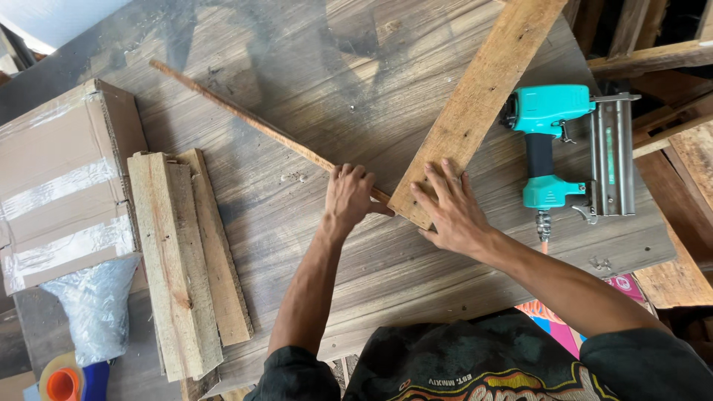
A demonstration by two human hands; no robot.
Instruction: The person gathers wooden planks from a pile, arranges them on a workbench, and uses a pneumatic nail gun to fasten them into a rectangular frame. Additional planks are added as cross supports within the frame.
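Seen from above, at the centre of the frame, the left hand (pixel 349 194) presses down with curled fingers on the near end of a thin strip (pixel 252 122) that runs diagonally to the upper left, while the right hand (pixel 451 208) lies flat, fingers spread, on the lower end of a plank (pixel 475 100) slanting to the upper right. Both pieces rest on a grey wooden table (pixel 334 67), their near ends meeting between the hands. A teal nail gun (pixel 564 148) lies at right, stacked boards (pixel 186 260) and a taped cardboard box (pixel 59 178) at left.
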